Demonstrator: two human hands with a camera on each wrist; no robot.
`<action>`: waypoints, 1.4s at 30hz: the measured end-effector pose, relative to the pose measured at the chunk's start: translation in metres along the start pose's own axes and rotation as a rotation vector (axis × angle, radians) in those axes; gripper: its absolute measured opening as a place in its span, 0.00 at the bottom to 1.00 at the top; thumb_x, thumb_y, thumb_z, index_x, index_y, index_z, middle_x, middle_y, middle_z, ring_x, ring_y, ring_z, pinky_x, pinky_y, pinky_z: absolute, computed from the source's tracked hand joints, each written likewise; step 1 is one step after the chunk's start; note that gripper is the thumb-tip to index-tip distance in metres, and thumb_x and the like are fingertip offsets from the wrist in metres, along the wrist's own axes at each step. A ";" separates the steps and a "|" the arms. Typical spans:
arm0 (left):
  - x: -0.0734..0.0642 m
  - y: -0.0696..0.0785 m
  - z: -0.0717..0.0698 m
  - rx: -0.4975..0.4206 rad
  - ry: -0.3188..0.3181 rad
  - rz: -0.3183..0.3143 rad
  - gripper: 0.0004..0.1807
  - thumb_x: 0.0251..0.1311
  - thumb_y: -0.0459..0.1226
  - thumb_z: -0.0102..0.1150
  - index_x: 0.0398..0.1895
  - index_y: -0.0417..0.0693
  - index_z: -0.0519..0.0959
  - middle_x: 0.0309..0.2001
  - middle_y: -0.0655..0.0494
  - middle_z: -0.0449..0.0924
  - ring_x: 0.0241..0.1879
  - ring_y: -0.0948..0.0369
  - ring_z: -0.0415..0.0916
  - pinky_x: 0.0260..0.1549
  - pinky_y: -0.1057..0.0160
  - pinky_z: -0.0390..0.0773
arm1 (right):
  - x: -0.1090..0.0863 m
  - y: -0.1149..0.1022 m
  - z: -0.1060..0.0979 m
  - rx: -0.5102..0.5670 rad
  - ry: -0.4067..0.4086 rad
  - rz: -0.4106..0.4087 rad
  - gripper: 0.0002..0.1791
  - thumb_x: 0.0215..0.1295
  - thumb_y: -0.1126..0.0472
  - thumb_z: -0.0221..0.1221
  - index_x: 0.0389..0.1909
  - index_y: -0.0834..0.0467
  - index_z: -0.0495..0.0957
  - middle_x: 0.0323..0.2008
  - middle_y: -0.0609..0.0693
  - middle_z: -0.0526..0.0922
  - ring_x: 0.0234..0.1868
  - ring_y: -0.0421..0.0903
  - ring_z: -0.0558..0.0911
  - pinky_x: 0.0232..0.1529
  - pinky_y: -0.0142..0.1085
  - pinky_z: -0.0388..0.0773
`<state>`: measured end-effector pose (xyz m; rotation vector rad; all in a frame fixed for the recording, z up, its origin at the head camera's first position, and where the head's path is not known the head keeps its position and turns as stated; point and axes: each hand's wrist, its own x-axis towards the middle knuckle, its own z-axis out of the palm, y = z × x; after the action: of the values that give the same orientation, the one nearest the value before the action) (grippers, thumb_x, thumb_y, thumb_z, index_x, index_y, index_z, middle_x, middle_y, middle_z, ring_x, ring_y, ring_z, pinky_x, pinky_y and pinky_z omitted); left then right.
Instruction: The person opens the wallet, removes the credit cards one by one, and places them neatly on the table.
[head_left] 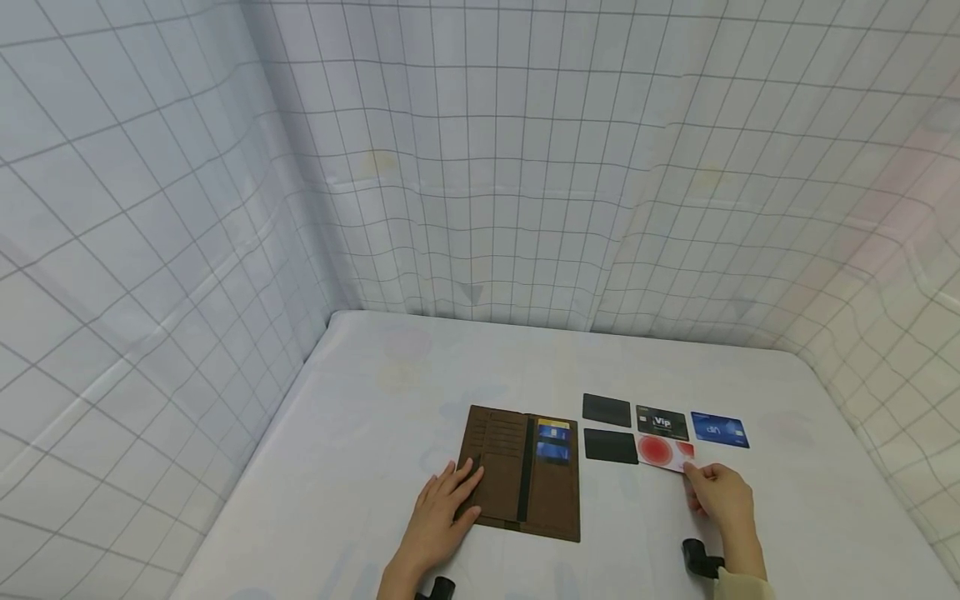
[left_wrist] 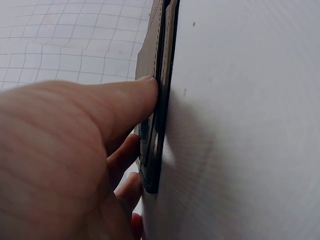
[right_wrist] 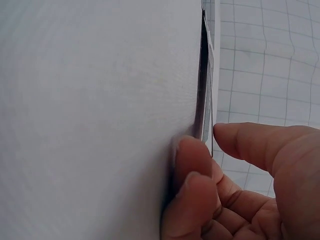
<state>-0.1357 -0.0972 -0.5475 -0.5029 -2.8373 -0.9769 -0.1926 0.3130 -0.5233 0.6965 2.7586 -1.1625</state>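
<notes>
The wallet lay on the table with cards in its right half; to its right, three more cards formed a row behind two others.

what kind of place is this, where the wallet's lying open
Probably a makeshift recording booth rather than an ordinary room: grid-patterned white cloth hangs behind and on both sides of the white tabletop, where the open wallet lies, and a small black device sits at the person's right wrist.
</notes>
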 end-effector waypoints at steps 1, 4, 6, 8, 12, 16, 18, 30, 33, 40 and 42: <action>0.000 0.000 0.000 -0.001 0.006 0.005 0.27 0.65 0.42 0.55 0.67 0.45 0.68 0.68 0.45 0.62 0.68 0.42 0.51 0.62 0.37 0.49 | 0.000 0.000 0.000 0.003 0.000 0.002 0.22 0.68 0.52 0.53 0.36 0.72 0.72 0.15 0.51 0.75 0.16 0.44 0.72 0.20 0.34 0.70; 0.000 0.001 0.000 -0.005 0.015 0.014 0.27 0.65 0.42 0.55 0.66 0.45 0.69 0.67 0.44 0.62 0.68 0.41 0.52 0.61 0.36 0.49 | -0.001 -0.001 0.000 0.007 0.004 0.009 0.21 0.67 0.52 0.53 0.35 0.71 0.71 0.16 0.51 0.75 0.16 0.44 0.72 0.20 0.34 0.70; 0.000 0.002 -0.001 -0.003 0.015 0.015 0.27 0.66 0.43 0.54 0.66 0.44 0.69 0.67 0.44 0.62 0.67 0.41 0.52 0.61 0.36 0.50 | -0.001 -0.001 0.000 0.011 0.009 0.014 0.21 0.67 0.52 0.54 0.35 0.71 0.71 0.16 0.52 0.75 0.16 0.44 0.72 0.20 0.34 0.70; 0.001 0.003 -0.001 0.000 0.007 0.008 0.27 0.66 0.43 0.53 0.66 0.44 0.68 0.67 0.45 0.62 0.68 0.42 0.52 0.62 0.37 0.50 | -0.002 -0.002 0.000 0.015 0.015 0.020 0.21 0.67 0.53 0.54 0.35 0.71 0.71 0.16 0.52 0.75 0.16 0.44 0.72 0.20 0.33 0.70; 0.002 0.007 -0.002 -0.026 0.002 -0.013 0.26 0.65 0.39 0.55 0.66 0.42 0.68 0.68 0.43 0.61 0.68 0.41 0.51 0.61 0.35 0.48 | -0.003 -0.002 0.000 0.027 0.021 0.021 0.20 0.67 0.53 0.54 0.35 0.71 0.71 0.16 0.52 0.75 0.16 0.43 0.71 0.19 0.33 0.70; 0.006 0.013 0.000 -0.068 0.001 -0.054 0.27 0.62 0.32 0.56 0.66 0.40 0.68 0.68 0.40 0.59 0.68 0.39 0.48 0.61 0.33 0.44 | -0.003 -0.002 0.000 0.032 0.026 0.022 0.20 0.67 0.54 0.54 0.34 0.70 0.71 0.16 0.53 0.75 0.16 0.43 0.71 0.19 0.33 0.70; 0.010 0.017 0.002 -0.064 0.000 -0.073 0.28 0.61 0.30 0.55 0.66 0.40 0.67 0.67 0.39 0.57 0.68 0.38 0.47 0.61 0.34 0.43 | -0.002 -0.001 0.000 0.034 0.026 0.025 0.20 0.67 0.54 0.54 0.34 0.70 0.71 0.17 0.53 0.75 0.16 0.43 0.71 0.19 0.33 0.70; 0.034 0.032 0.013 0.020 -0.068 -0.012 0.30 0.67 0.42 0.53 0.69 0.40 0.63 0.71 0.38 0.49 0.70 0.39 0.43 0.63 0.37 0.46 | 0.001 0.002 0.001 0.022 -0.031 0.017 0.20 0.67 0.52 0.55 0.37 0.70 0.70 0.18 0.53 0.75 0.18 0.44 0.72 0.20 0.33 0.70; 0.040 0.033 0.012 0.017 -0.102 -0.007 0.34 0.67 0.48 0.52 0.70 0.40 0.60 0.72 0.38 0.47 0.70 0.40 0.41 0.64 0.37 0.43 | 0.001 0.001 0.000 0.018 -0.054 0.020 0.20 0.67 0.53 0.54 0.38 0.70 0.69 0.19 0.54 0.75 0.18 0.44 0.72 0.20 0.33 0.70; 0.047 0.032 0.017 0.056 -0.182 -0.014 0.45 0.61 0.57 0.55 0.73 0.41 0.53 0.73 0.40 0.43 0.71 0.41 0.37 0.64 0.37 0.39 | 0.000 0.002 -0.001 -0.005 -0.062 -0.001 0.20 0.67 0.53 0.54 0.37 0.69 0.68 0.17 0.52 0.74 0.18 0.44 0.72 0.21 0.33 0.70; 0.047 0.032 0.018 0.062 -0.201 -0.012 0.47 0.59 0.58 0.56 0.74 0.42 0.51 0.73 0.40 0.42 0.71 0.41 0.35 0.64 0.37 0.39 | 0.000 0.002 -0.002 -0.011 -0.062 -0.005 0.20 0.66 0.53 0.54 0.37 0.69 0.68 0.17 0.52 0.74 0.18 0.44 0.72 0.21 0.34 0.70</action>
<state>-0.1692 -0.0493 -0.5340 -0.6102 -3.0396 -0.8834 -0.1910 0.3156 -0.5235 0.6417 2.7157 -1.1482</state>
